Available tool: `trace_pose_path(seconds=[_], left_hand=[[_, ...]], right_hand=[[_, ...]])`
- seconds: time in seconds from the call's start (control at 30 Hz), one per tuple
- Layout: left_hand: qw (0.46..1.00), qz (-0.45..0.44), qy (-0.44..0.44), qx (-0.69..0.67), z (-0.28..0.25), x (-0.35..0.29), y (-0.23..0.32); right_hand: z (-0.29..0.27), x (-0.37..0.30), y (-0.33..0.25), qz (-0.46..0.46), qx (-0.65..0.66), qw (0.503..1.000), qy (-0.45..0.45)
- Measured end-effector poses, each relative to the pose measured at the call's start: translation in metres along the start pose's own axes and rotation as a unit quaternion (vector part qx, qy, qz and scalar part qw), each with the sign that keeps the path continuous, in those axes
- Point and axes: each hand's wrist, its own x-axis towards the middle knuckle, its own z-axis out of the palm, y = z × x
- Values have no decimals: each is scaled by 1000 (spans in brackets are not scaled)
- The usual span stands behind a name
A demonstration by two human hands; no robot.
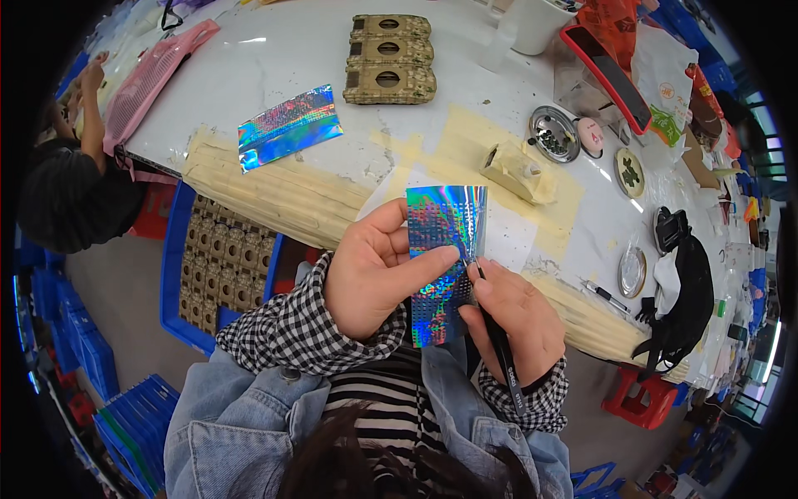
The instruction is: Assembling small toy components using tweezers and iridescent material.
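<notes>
Dark hair [337, 461] hangs nearest; left hand [363, 287] pinches a shiny sheet [440, 291] between both hands, right hand [525, 320] grips tweezers [502, 349].

The single view looks steeply down and forward from the wearer's head, through the left of two side-by-side fisheye cameras. The denim jacket [237, 445] lies close below the lens, at the lower edge; the left hand [362, 279] and right hand [524, 316] are near, around mid-frame. The white bench [465, 79] recedes beyond them toward the top. Straight edges bend near the rim, with black corners outside.
</notes>
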Motion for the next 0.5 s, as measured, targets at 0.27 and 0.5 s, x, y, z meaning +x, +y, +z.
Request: trace_pose_path(seconds=[0.27, 0.5], left_hand=[[1000, 10, 3, 12, 0, -1, -1], [1000, 13, 2, 28, 0, -2, -1]], right_hand=[[0, 2, -1, 0, -2, 1000, 0], [1, 0, -2, 5, -2, 1000, 5]])
